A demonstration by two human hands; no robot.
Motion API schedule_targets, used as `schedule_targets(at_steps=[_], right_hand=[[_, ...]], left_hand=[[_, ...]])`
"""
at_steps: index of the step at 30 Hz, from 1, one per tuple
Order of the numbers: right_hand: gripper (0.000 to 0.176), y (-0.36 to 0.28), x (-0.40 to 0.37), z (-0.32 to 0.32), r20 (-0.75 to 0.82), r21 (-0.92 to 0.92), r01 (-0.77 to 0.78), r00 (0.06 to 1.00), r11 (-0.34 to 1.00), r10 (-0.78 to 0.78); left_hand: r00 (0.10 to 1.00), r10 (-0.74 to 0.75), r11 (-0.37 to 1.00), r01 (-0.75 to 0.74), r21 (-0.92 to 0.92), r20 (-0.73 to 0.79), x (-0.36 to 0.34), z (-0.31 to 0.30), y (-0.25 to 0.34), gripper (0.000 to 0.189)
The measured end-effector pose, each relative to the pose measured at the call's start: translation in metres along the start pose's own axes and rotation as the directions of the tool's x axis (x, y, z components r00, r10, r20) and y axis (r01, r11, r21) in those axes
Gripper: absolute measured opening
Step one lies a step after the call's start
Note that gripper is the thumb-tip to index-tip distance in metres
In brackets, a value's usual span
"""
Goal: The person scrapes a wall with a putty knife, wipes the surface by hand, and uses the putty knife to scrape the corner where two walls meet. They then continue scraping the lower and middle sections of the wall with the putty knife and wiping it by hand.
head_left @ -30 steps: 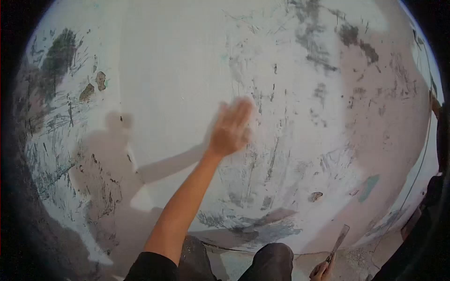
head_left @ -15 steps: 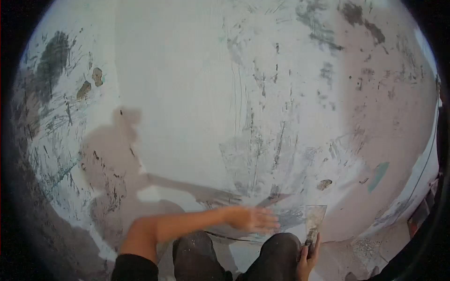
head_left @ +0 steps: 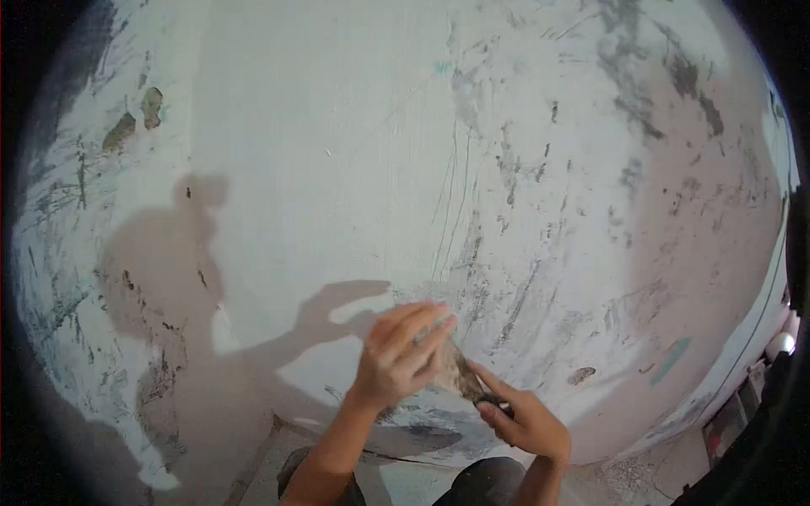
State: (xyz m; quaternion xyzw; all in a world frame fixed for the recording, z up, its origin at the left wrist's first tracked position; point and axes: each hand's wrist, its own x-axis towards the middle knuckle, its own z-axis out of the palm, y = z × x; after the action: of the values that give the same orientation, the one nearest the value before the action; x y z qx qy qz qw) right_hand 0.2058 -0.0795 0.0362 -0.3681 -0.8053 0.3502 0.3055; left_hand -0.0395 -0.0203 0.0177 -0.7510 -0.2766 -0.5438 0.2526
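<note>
My right hand (head_left: 530, 419) is closed around the dark handle of a putty knife (head_left: 456, 371), thumb and index finger along its neck. The wide blade is smeared with brownish residue and points up and left. At the blade's far end is my left hand (head_left: 396, 358), its fingers apart and slightly bent, overlapping the blade's edge; the fingertips are blurred and the thumb is hidden. Both hands are in front of a whitish wall (head_left: 312, 169) with grey scuffs and patchy filler.
Two chipped holes (head_left: 121, 132) mark the wall at upper left, and a smaller chip (head_left: 581, 375) lies at lower right. My shadow falls on the left side. Below are my knees (head_left: 485, 482) and the floor (head_left: 396, 481). Assorted objects (head_left: 734, 413) stand at the far right.
My right hand has raised the putty knife from beside my knee, up and left, tilting the blade leftward. My left hand has swung up and left to meet the blade. The view has shifted slightly.
</note>
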Motion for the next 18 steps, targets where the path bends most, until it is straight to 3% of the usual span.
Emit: schedule_targets(at_steps=[1, 2, 3, 5, 10, 16, 18], right_hand=[[0.066, -0.004, 0.009, -0.001, 0.002, 0.001, -0.009, 1.0, 1.0, 0.009], [0.067, -0.009, 0.016, -0.001, -0.072, -0.099, -0.013, 0.997, 0.995, 0.006], [0.067, -0.012, 0.021, 0.0, -0.143, -0.197, -0.026, 0.99, 0.98, -0.003], [0.07, -0.006, 0.029, 0.007, -0.173, -0.155, -0.064, 0.984, 0.986, 0.037], [0.071, 0.007, 0.035, 0.026, -0.275, -0.111, -0.114, 0.958, 0.987, 0.08], [0.067, 0.017, 0.039, 0.039, -0.361, -0.038, -0.034, 0.932, 0.999, 0.018], [0.066, 0.019, 0.042, 0.041, -0.376, -0.022, -0.007, 0.927, 1.0, -0.001]], left_hand=[[0.999, -0.045, 0.999, 0.046, 0.014, -0.002, 0.002, -0.006, -0.003, 0.054], [0.989, -0.147, 0.988, 0.147, -0.046, -0.009, 0.002, -0.009, -0.005, 0.053], [0.988, -0.152, 0.987, 0.152, -0.049, -0.001, 0.005, -0.012, -0.005, 0.053], [0.961, -0.222, 0.967, 0.239, -0.086, 0.167, 0.009, -0.019, -0.004, 0.056], [0.937, -0.185, 0.983, 0.178, 0.05, 0.297, -0.001, 0.003, -0.014, 0.058], [0.931, -0.31, 0.951, 0.305, 0.06, 0.194, 0.003, 0.025, 0.012, 0.068], [0.938, -0.281, 0.955, 0.253, 0.154, 0.202, 0.006, 0.026, 0.023, 0.052]])
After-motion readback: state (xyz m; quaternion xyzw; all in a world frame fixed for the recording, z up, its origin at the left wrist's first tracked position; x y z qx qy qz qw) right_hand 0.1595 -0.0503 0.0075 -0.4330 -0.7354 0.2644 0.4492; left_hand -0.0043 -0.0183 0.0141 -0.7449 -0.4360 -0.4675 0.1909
